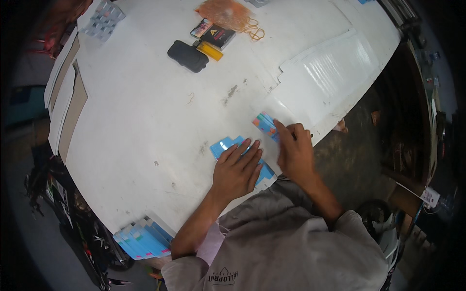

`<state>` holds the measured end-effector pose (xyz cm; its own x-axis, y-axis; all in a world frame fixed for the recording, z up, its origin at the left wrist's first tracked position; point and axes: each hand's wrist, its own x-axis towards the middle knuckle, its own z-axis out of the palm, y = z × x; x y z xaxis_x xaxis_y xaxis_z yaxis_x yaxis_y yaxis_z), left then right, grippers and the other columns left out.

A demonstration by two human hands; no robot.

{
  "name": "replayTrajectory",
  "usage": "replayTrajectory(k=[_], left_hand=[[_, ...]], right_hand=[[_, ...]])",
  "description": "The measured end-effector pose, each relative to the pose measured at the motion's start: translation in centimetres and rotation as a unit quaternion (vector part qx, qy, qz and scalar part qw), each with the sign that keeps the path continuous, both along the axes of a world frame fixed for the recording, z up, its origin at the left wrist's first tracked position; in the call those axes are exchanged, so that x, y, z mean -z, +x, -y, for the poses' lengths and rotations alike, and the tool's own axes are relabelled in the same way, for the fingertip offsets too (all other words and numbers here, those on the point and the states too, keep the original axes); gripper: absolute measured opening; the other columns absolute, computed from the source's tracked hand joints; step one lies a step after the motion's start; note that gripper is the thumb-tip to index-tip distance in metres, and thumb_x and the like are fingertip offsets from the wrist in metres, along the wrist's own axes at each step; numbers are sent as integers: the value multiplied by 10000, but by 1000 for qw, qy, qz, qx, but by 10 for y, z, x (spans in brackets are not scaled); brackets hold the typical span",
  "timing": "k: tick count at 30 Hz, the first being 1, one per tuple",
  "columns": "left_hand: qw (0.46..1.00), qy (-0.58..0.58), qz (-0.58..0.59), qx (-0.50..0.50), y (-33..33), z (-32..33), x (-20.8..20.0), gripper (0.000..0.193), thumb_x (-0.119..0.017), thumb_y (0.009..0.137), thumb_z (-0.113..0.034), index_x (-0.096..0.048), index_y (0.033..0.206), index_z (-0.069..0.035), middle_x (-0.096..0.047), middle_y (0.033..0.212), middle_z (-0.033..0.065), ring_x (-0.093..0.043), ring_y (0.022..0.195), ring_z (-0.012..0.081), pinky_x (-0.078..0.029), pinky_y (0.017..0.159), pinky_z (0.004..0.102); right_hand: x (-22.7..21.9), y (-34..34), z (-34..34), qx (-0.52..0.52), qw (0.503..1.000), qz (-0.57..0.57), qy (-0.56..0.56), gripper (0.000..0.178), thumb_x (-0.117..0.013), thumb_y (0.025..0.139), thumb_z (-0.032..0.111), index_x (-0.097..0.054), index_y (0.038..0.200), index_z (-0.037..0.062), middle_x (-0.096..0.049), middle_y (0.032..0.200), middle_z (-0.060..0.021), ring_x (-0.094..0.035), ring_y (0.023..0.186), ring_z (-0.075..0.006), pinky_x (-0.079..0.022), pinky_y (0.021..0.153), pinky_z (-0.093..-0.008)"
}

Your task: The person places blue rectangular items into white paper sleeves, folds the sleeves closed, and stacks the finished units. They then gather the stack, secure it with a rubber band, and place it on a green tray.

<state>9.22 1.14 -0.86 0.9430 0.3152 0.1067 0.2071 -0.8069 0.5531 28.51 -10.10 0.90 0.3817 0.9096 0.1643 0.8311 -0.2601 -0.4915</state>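
A flat light-blue cardboard blank (223,145) with stepped edges lies on the white table near its front edge. My left hand (238,169) rests on it, fingers stretched out and palm down, hiding its middle. Just to the right, my right hand (295,151) has its fingers curled, with the index finger and thumb at the near end of a small printed card piece (264,123). That piece is blue with orange and green patches, and its near end is covered by the fingers.
Overlapping blue cartons (141,240) lie at the near left corner. Farther back are a black case (187,56), a yellow lighter (210,51), a dark small pack (218,37) and an orange-filled plastic bag (224,13) with rubber bands. A glossy sheet (335,70) covers the right side.
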Motion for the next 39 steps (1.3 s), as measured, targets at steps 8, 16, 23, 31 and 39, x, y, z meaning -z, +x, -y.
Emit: replayTrajectory(k=[8,16,23,31,39], left_hand=[[984,150,-93,40,8,0,-12,630,-615,923,-217,-505,1513,-27,-412,1643,160,-345,1546,325,-238,1254,530],[999,-12,-21,43,10,-9,-12,667,-656,955,-349,-496,1491,15,-434,1605,216,-398,1501,379,-266,1230,561],[996,76,-10,-55,4,7,-5,584,-590,989,-266,-509,1517,-31,-414,1646,155,-351,1541,329,-281,1216,548],[999,9,-36,29,15,-5,-20,730,-649,949,-402,-466,1501,39,-400,1630,217,-399,1502,370,-237,1233,583],[997,60,-41,22,6,-3,-3,637,-635,966,-382,-522,1485,-29,-429,1600,244,-414,1487,377,-298,1197,564]], right_hand=[[-17,-42,-1,42,972,-216,-87,318,-651,908,28,-633,1222,-15,-664,947,-222,-637,965,-400,-506,814,-473],[5,18,-10,28,997,-14,67,519,-748,907,131,-588,1379,-15,-597,1170,-217,-577,1039,-399,-435,865,-494],[-20,-21,-12,46,986,-162,17,340,-633,944,34,-609,1280,-10,-643,922,-197,-614,815,-413,-485,749,-461],[1,8,-33,108,981,143,78,432,-736,873,87,-644,1283,-12,-636,1126,-224,-613,1083,-378,-454,892,-512],[-16,-4,-14,41,998,35,12,450,-679,931,84,-594,1354,-43,-602,1032,-215,-588,945,-391,-459,825,-483]])
